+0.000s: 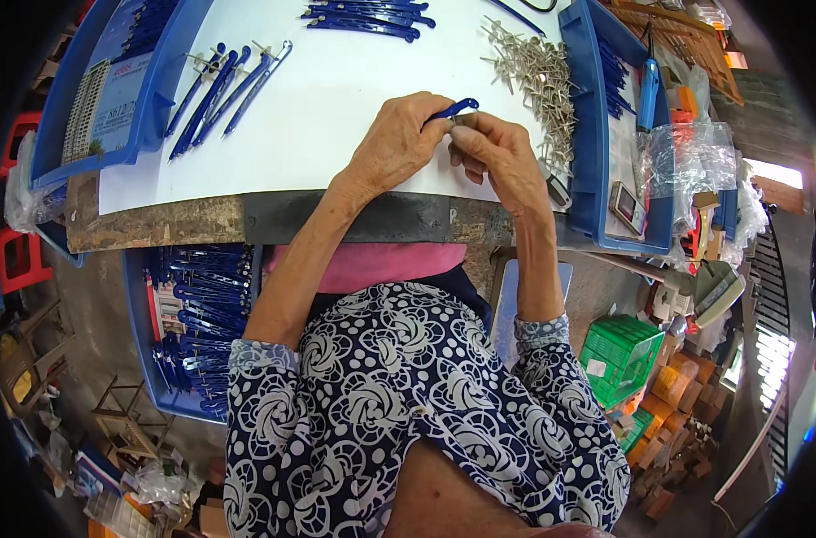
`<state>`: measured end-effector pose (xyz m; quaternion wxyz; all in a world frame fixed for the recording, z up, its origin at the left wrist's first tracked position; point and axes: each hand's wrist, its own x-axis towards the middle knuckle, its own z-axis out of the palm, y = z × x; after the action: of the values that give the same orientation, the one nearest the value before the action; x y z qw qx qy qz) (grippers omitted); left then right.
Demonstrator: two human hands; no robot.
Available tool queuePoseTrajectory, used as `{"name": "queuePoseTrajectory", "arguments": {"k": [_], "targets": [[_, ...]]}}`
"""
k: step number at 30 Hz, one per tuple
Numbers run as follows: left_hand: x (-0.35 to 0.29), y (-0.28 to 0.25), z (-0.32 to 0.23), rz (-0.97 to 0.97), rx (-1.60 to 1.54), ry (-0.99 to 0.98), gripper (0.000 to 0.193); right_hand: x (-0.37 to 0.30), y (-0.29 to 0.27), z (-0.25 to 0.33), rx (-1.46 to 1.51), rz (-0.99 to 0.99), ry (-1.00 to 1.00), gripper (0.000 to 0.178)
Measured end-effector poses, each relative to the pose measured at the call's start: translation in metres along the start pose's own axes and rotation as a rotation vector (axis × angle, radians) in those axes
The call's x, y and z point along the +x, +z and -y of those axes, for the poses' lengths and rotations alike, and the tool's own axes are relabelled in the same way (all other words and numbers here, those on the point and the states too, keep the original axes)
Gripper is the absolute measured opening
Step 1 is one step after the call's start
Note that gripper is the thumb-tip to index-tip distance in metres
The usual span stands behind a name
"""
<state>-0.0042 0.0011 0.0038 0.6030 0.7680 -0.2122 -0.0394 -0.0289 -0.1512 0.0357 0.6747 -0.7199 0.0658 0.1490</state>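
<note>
My left hand point(399, 139) and my right hand point(497, 154) meet over a white sheet point(336, 99) on the workbench. Both pinch one thin blue plastic strip point(454, 108), whose rounded end sticks out above my fingers. My right fingertips press a small metal piece against it; the piece is mostly hidden. A heap of small silver metal pins point(538, 76) lies just right of my right hand. Several finished blue strips with metal ends point(228, 90) lie in a row at the left of the sheet, and another bunch of blue strips point(367, 18) lies at the far edge.
A blue tray point(112, 90) holds strips and a printed card at the left. Another blue tray point(605, 179) at the right holds strips, a blue tool and a small phone. A blue bin point(197, 314) full of blue strips sits below the bench. A green crate point(619, 354) stands lower right.
</note>
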Motion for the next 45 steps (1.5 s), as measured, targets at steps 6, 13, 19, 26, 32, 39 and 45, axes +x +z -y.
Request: {"name": "queuePoseTrajectory", "arguments": {"k": [6,13,19,26,32,39,45], "targets": [[-0.001,-0.001,-0.003,-0.008,0.02,-0.015,0.022,0.0,0.0,0.003,-0.022,0.01,0.026,0.016],[-0.001,0.0,-0.002,-0.008,-0.029,-0.006,0.022,-0.001,-0.002,-0.003,0.14,0.067,-0.006,0.013],[0.0,-0.001,-0.002,-0.021,-0.007,-0.024,0.023,0.001,-0.002,-0.004,0.073,0.025,0.033,0.019],[0.0,-0.002,-0.008,-0.058,-0.123,-0.03,0.022,-0.005,0.003,0.0,0.126,0.052,-0.006,0.022],[0.001,-0.009,-0.021,0.025,-0.457,-0.104,0.035,-0.008,0.001,0.015,-0.054,-0.055,-0.207,0.021],[-0.008,-0.026,-0.03,0.154,-0.732,-0.182,0.039,-0.008,-0.003,0.018,-0.48,-0.195,-0.426,0.018],[-0.007,-0.032,-0.037,0.183,-0.868,-0.213,0.029,-0.016,0.0,0.021,-1.053,-0.212,-0.576,0.009]]}}
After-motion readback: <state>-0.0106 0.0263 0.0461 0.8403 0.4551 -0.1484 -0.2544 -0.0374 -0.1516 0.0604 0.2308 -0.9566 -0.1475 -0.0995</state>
